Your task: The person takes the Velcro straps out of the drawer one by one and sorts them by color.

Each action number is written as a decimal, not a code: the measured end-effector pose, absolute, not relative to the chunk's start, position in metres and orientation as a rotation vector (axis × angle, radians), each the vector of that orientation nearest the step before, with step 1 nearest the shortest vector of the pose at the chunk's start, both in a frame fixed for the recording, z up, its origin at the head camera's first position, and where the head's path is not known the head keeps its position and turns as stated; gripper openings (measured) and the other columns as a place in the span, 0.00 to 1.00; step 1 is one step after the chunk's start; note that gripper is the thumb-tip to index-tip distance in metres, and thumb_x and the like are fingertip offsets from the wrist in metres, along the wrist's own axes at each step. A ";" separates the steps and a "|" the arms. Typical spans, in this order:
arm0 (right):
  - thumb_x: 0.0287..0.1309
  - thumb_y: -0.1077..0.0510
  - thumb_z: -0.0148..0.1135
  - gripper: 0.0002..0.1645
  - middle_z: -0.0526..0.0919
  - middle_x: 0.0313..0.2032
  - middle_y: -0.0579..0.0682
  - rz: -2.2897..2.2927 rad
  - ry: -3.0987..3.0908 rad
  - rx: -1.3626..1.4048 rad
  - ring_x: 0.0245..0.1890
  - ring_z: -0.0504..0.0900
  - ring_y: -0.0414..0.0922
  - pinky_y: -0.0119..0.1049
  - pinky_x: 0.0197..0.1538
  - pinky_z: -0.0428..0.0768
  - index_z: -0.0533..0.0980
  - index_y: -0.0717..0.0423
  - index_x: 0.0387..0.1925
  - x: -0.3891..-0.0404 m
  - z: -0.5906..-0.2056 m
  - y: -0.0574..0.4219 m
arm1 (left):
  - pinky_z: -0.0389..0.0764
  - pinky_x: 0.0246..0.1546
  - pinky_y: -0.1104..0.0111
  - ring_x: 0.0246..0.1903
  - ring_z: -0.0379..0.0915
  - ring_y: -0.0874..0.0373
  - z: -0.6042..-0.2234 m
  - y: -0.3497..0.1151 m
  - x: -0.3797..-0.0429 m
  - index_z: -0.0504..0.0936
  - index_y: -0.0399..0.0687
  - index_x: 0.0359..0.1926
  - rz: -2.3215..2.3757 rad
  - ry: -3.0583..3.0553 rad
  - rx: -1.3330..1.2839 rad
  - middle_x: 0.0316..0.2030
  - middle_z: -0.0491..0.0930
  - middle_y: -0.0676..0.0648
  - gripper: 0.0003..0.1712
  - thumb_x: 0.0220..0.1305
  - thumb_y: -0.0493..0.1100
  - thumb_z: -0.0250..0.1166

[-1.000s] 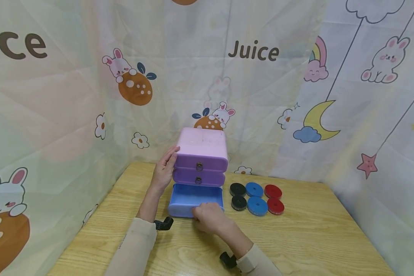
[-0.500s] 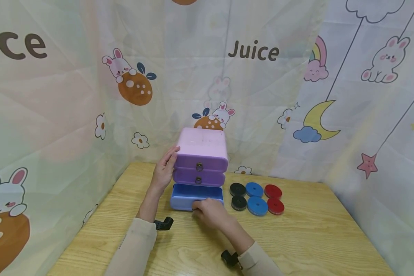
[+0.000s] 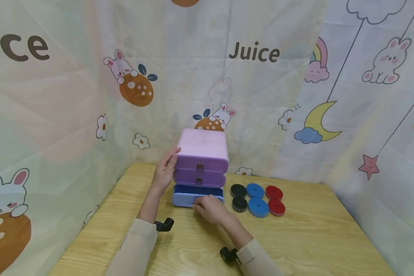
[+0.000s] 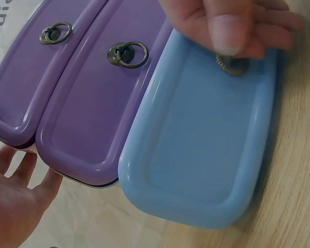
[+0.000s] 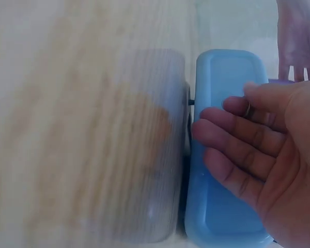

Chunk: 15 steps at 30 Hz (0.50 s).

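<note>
A small drawer cabinet (image 3: 201,142) with a pink top stands on the table. Its two purple drawers (image 3: 201,164) are closed, each with a bronze ring pull (image 4: 128,55). Below them the blue drawer (image 3: 183,198) sticks out partway, and its visible inside holds nothing I can see. My right hand (image 3: 210,209) is at this drawer's front, thumb and index finger pinching its ring pull (image 5: 247,109); the other fingers lie loosely bent before the blue face. With fairly straight fingers, my left hand (image 3: 164,172) rests against the cabinet's left side.
Right of the cabinet lie flat round rolls in two rows: black (image 3: 239,204), blue (image 3: 258,207) and red (image 3: 276,207). Behind the wooden table (image 3: 314,230) hangs a printed curtain (image 3: 179,76). Black wrist cameras (image 3: 164,224) sit on both forearms.
The blue drawer has slid further into the cabinet, and my right hand has moved forward with it. My left hand stays against the cabinet's side.
</note>
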State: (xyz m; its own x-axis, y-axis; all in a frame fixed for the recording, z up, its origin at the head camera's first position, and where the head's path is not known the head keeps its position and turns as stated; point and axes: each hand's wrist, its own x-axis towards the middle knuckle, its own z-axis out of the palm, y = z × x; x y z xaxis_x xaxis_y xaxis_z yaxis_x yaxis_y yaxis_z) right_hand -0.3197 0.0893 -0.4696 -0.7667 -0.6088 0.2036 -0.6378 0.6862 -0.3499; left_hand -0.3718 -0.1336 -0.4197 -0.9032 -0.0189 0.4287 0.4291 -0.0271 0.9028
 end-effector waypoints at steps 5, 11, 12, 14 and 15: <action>0.73 0.57 0.63 0.08 0.83 0.29 0.39 0.639 -2.737 1.003 0.26 0.74 0.32 0.27 0.33 0.76 0.86 0.51 0.39 -0.329 -0.473 0.090 | 0.67 0.73 0.43 0.80 0.52 0.52 -0.422 -0.133 -0.372 0.77 0.54 0.71 -1.999 -1.927 -0.437 0.80 0.60 0.49 0.26 0.80 0.56 0.56; 0.71 0.57 0.65 0.06 0.89 0.33 0.42 0.643 -2.661 0.973 0.31 0.82 0.35 0.32 0.38 0.83 0.87 0.49 0.38 -0.338 -0.475 0.091 | 0.67 0.73 0.43 0.80 0.51 0.53 -0.421 -0.133 -0.373 0.77 0.54 0.71 -1.986 -1.929 -0.442 0.79 0.61 0.50 0.26 0.80 0.56 0.56; 0.71 0.57 0.65 0.06 0.89 0.34 0.43 0.644 -2.660 0.972 0.32 0.84 0.36 0.32 0.39 0.84 0.87 0.49 0.39 -0.339 -0.476 0.091 | 0.67 0.73 0.43 0.80 0.52 0.53 -0.421 -0.133 -0.373 0.77 0.55 0.71 -1.983 -1.930 -0.441 0.79 0.61 0.51 0.26 0.80 0.57 0.56; 0.71 0.57 0.65 0.06 0.90 0.36 0.43 0.653 -2.661 0.966 0.35 0.86 0.37 0.34 0.42 0.85 0.88 0.50 0.40 -0.342 -0.477 0.091 | 0.67 0.73 0.44 0.80 0.52 0.53 -0.420 -0.133 -0.373 0.77 0.55 0.71 -1.977 -1.937 -0.441 0.79 0.61 0.52 0.26 0.80 0.57 0.56; 0.71 0.57 0.65 0.07 0.91 0.37 0.44 0.656 -2.665 0.960 0.36 0.87 0.37 0.34 0.42 0.85 0.88 0.50 0.40 -0.343 -0.478 0.091 | 0.66 0.74 0.45 0.80 0.51 0.52 -0.420 -0.133 -0.373 0.77 0.55 0.71 -1.972 -1.939 -0.442 0.79 0.61 0.52 0.26 0.80 0.57 0.56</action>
